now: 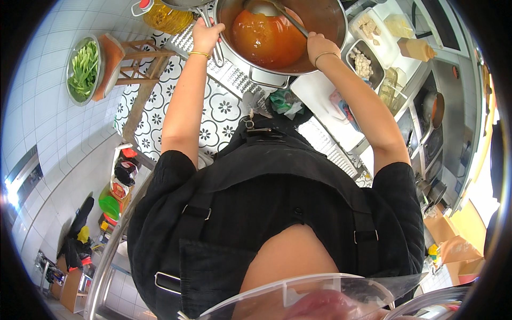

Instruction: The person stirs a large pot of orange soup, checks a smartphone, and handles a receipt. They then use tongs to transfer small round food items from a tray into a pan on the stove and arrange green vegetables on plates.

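A large metal pot (270,72) holds orange-red liquid (266,44) at the top centre. My right hand (322,50) grips the handle of a metal ladle (294,24), whose bowl rests at the liquid near the pot's far side. At the pot's left, my left hand (206,36) is closed around the metal handle of a pan or strainer (184,3); the upper part of this utensil is cut off by the picture's edge. The pot's looped side handle (268,84) faces me.
Left, a metal bowl of chopped greens (83,72) stands on a wooden stool (140,62), near an oil jug (166,18). Right are a tray of pale cubes (362,64), a squeeze bottle (418,50) and a small pan (434,110). A bag-lined bin (286,104) sits below the pot.
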### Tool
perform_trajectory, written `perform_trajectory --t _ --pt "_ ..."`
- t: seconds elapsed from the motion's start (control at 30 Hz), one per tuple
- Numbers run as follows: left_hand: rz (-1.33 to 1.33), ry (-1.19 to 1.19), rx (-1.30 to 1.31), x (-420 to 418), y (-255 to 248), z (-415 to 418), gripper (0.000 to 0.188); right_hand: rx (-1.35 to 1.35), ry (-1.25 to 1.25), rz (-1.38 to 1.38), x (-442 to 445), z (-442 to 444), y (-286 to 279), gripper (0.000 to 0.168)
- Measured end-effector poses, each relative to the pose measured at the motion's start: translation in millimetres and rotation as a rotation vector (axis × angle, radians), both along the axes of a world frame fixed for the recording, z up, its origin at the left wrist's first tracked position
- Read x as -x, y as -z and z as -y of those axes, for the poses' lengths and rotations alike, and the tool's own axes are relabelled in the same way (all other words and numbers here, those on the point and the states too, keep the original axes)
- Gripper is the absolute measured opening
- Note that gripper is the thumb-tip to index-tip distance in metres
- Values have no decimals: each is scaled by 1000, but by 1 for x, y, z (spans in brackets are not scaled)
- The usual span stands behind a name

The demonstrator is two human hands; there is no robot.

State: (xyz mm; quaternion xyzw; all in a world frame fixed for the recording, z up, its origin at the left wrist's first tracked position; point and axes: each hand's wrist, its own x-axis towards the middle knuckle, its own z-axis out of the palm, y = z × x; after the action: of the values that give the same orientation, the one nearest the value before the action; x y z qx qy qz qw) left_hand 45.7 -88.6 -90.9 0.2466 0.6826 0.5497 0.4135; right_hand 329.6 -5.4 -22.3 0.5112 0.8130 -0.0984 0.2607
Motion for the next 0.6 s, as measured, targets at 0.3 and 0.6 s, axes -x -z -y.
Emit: perform_trajectory --t 0.3,0.6 --pt "-6 59 -219 26 -18 -15 29 -92 -65 31 -8 10 7 48" --pt "-697 230 -218 24 -89 -41 23 344 6 60 -5 -21 -44 25"
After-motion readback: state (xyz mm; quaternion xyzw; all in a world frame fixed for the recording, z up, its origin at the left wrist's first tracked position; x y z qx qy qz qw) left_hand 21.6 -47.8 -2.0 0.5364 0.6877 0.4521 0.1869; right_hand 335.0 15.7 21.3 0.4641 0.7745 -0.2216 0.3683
